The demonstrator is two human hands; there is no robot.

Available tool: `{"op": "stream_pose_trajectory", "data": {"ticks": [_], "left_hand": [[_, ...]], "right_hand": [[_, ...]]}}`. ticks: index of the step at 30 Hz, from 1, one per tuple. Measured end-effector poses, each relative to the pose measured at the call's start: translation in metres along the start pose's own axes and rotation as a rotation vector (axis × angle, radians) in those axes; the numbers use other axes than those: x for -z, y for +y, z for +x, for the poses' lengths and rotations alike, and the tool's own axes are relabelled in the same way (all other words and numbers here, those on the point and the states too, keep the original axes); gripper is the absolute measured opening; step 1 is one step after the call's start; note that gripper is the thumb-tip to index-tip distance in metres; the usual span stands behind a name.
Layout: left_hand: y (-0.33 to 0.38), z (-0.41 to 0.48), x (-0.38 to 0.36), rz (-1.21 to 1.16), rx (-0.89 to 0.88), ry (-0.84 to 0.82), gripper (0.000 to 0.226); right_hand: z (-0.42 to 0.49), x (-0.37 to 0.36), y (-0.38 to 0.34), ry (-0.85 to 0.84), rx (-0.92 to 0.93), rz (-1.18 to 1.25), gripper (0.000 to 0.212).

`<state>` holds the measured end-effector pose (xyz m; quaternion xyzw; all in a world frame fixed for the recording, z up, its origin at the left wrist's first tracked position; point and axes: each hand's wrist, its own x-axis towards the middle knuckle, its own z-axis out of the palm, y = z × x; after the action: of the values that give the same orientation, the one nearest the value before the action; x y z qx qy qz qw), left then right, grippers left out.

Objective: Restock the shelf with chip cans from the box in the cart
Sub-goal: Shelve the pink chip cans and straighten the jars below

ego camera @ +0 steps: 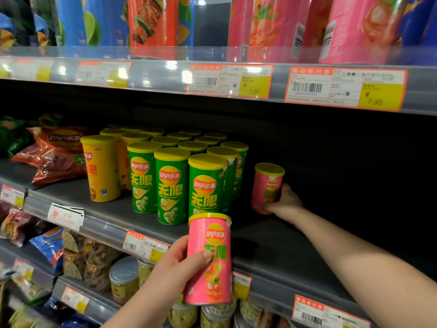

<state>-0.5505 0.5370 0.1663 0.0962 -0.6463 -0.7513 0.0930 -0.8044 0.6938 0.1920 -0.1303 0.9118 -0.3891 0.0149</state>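
While the right hand [287,202] reaches deep over the shelf [283,245], its fingers are curled round the lower half of the far pink can [268,183], clamped on it from the right; that can stands close to upright, yellow lid on top, and whether its base rests on the board is too dark to tell. Down and to the left of that grip, the left hand [177,266] clasps the near pink can [209,259], thumb across the front and fingers hidden behind; this can is upright in the air, in front of the shelf's front rail. Just left of the right hand's can, and straight behind the left hand's can, green cans [170,185] stand in rows; further left of them stand yellow cans [101,169], then a red bag [56,152]; above both grips hang price tags [345,88].
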Motion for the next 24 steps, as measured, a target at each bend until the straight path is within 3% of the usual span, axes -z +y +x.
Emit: {"op": "stream_pose_trajectory", "data": {"ticks": [2, 6, 9, 13, 15, 18, 21, 24], "left_hand": [[0.001, -0.002, 0.0, -0.009, 0.011, 0.005, 0.084], [0.004, -0.005, -0.003, -0.012, -0.006, 0.024, 0.088], [0.009, -0.006, -0.007, -0.066, -0.047, 0.037, 0.079], [0.022, -0.003, -0.024, -0.099, -0.142, -0.013, 0.063], [0.028, 0.003, -0.035, -0.089, -0.181, -0.042, 0.055], [0.032, 0.017, -0.052, -0.078, -0.238, -0.073, 0.069], [0.031, 0.029, -0.063, -0.042, -0.266, -0.084, 0.076], [0.022, 0.038, -0.06, 0.289, -0.39, -0.073, 0.081]], "right_hand": [[0.0, 0.001, -0.002, 0.012, -0.017, -0.036, 0.093], [-0.01, 0.007, -0.011, 0.072, -0.053, -0.05, 0.093], [-0.031, 0.019, -0.017, 0.083, 0.052, 0.043, 0.062], [-0.083, 0.036, -0.029, -0.136, 0.216, 0.25, 0.015], [-0.105, 0.045, -0.035, -0.337, 0.235, 0.379, 0.024], [-0.126, 0.049, -0.036, -0.582, 0.233, 0.467, 0.074], [-0.13, 0.05, -0.029, -0.495, 0.241, 0.428, 0.075], [-0.122, 0.062, -0.014, -0.38, 0.215, 0.451, 0.072]]}}
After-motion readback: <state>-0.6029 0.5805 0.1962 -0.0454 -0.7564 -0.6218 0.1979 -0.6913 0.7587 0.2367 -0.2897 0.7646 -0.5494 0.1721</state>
